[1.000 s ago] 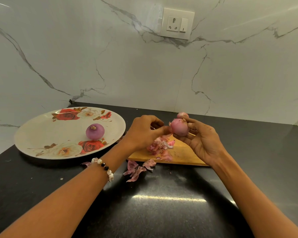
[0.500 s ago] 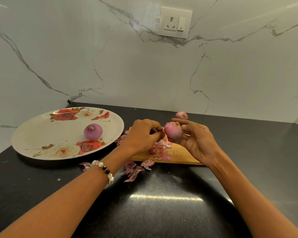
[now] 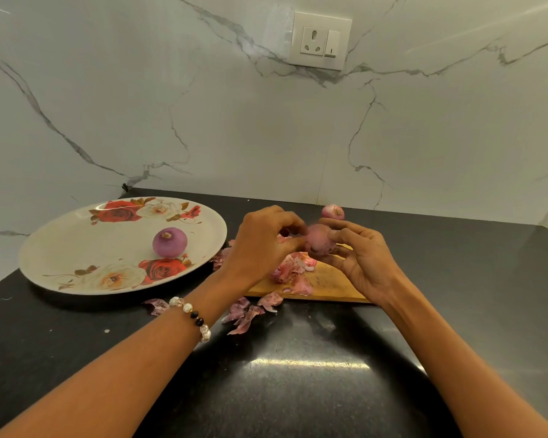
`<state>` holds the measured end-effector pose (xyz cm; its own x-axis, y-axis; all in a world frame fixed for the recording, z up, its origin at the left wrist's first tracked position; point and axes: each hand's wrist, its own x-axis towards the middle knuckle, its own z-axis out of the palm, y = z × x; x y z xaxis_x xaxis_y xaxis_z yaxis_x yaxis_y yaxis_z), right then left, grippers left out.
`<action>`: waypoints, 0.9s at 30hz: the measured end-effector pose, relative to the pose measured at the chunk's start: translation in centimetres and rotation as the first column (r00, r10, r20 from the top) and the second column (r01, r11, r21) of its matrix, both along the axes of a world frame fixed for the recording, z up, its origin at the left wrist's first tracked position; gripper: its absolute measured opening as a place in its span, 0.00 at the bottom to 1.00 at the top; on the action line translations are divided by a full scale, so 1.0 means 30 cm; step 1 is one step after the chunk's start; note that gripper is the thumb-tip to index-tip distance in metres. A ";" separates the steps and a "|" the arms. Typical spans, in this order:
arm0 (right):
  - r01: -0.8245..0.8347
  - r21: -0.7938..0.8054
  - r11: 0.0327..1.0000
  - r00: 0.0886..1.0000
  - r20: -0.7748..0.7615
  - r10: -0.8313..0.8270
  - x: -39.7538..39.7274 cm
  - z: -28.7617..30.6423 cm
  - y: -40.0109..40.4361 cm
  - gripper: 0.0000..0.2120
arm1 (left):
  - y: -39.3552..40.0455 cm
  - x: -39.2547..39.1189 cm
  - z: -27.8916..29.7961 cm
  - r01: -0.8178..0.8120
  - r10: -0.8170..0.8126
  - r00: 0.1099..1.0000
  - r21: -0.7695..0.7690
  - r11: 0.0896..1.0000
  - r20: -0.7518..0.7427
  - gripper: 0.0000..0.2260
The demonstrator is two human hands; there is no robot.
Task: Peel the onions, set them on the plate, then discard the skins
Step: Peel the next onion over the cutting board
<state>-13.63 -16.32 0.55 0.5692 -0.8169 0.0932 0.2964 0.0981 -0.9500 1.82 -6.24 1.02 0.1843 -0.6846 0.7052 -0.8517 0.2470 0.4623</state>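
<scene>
A pink onion (image 3: pixel 319 241) is held between both hands above the wooden cutting board (image 3: pixel 332 287). My right hand (image 3: pixel 361 263) cups it from the right and below. My left hand (image 3: pixel 261 245) has its fingertips curled against the onion's left side. A peeled purple onion (image 3: pixel 169 242) lies on the floral plate (image 3: pixel 76 245) at the left. Another unpeeled onion (image 3: pixel 332 212) sits behind my hands near the wall. Pink skins (image 3: pixel 293 273) are piled on the board, and more skins (image 3: pixel 250 312) lie on the counter in front of it.
The black counter (image 3: pixel 298 374) runs to a white marble wall with a socket (image 3: pixel 320 41). One skin scrap (image 3: pixel 155 306) lies by the plate's front rim. The board sits just right of the plate.
Both hands have shifted slightly, and the onion has turned between them. My left fingertips have moved up onto the onion's left side. The plate and the other onions have stayed in place.
</scene>
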 end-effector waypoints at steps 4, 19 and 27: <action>-0.022 -0.013 1.000 1.000 0.005 0.022 0.004 -0.001 0.003 0.10 | -0.015 -0.017 -0.032 0.012 -0.008 0.998 -0.060 0.998 0.067 0.08; -0.022 -0.070 0.997 0.996 -0.083 0.016 0.014 -0.014 0.012 0.11 | -0.033 -0.020 -0.036 0.003 -0.005 0.998 0.044 0.999 0.055 0.05; -0.007 -0.054 0.999 0.997 -0.080 0.002 0.015 -0.012 0.014 0.10 | -0.024 -0.040 -0.034 -0.046 0.028 0.983 0.098 0.994 0.181 0.06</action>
<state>-13.17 -15.91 0.19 0.5803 -0.8092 0.0917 0.2192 0.0467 -0.9746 0.61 -6.97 0.02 0.0876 -0.7495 0.6562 -0.9306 0.1734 0.3223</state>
